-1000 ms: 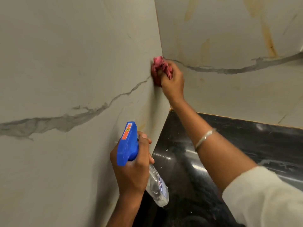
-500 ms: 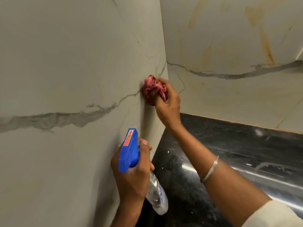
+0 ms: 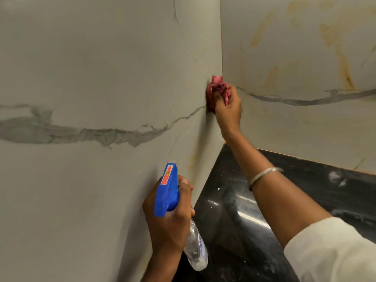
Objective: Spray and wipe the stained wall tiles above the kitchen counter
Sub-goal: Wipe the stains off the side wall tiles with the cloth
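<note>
wiping step was judged in hand: crumpled pink-red cloth [image 3: 218, 88] was gripped in curled fingers of right hand [image 3: 227, 110] and pressed on grey-veined white wall tiles [image 3: 142, 68] at the corner, above glossy black stone counter [image 3: 305, 190]. blue-headed clear plastic spray bottle [image 3: 167, 192] was held wrapped in left hand [image 3: 168, 226], low beside the left wall. orange-brown stains [image 3: 344, 70] were seen on the right wall; spray and cloth were judged needed there next.

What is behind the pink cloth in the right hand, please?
The left wall tile, beside the corner. The cloth and right hand cover that patch, so any stain there is hidden.
</note>
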